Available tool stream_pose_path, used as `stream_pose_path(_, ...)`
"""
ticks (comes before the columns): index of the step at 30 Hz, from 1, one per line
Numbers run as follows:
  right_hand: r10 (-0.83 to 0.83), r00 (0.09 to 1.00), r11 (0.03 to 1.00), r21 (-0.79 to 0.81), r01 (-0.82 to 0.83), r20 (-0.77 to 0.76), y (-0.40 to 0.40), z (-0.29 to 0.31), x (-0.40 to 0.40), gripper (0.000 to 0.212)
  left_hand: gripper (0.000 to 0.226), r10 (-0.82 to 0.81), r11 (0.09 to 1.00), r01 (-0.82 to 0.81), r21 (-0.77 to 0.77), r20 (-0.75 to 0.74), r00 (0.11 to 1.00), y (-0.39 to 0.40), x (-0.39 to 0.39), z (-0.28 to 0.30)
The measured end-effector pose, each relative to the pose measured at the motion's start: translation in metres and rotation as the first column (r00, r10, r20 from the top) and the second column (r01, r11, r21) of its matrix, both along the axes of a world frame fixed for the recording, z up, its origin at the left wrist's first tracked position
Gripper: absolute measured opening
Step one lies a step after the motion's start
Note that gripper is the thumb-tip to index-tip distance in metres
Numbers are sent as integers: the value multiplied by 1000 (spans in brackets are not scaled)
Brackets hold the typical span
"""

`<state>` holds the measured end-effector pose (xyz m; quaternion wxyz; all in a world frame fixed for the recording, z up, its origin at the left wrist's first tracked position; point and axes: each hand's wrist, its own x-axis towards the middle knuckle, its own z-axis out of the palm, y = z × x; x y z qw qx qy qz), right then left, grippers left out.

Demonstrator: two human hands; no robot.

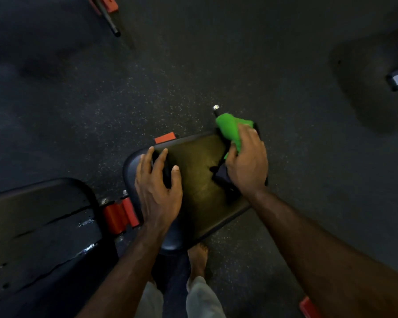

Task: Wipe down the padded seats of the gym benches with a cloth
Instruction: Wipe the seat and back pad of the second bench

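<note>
Right hand (246, 161) grips the bright green cloth (231, 130) at the black padded seat's (198, 180) far-right corner; left hand (157, 187), fingers spread, steadies it. Best sweep firmly leftward.

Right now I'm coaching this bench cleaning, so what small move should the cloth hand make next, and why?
Probably draw the green cloth back toward the body across the seat pad. The right hand holds it at the pad's far corner, the pad's middle lies uncovered, and the left hand rests on the pad's left edge.

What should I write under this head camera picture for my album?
Right hand wipes the seat pad with a green cloth; left hand steadies it.
</note>
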<state>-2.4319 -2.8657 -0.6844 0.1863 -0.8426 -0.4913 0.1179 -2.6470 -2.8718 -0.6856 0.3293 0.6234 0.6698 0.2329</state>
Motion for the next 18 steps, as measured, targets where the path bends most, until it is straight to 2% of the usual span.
stream_pose_path(1,-132,991,991,-7,132,-18,2,3,-6,58,51,-2,1000,2,-4,6,1000,-1,2,0)
stream_pose_path(2,-155,988,988,-18,155,1,1,6,-16,59,52,-3,1000,3,-7,12,1000,-2,2,1)
stream_pose_path(5,133,986,990,-70,-126,98,-22,5,-21,71,55,-13,1000,13,-10,19,1000,-1,9,4)
stream_pose_path(6,141,985,989,-67,-135,100,-27,2,-12,70,56,-18,1000,19,-20,18,1000,-1,11,5)
stream_pose_path(8,-85,995,996,-18,86,48,-32,-4,0,62,58,-21,999,21,-32,17,1000,-1,12,7)
stream_pose_path(10,-324,944,946,14,325,-61,-39,-5,-7,58,58,-23,999,24,-30,24,999,-1,11,7)
stream_pose_path(14,-438,882,892,38,450,-170,-75,-5,-25,55,56,-24,999,25,-32,32,999,0,12,5)
stream_pose_path(18,-582,749,782,34,622,-317,-116,-8,-54,65,55,-14,1000,15,-17,50,999,-2,15,2)
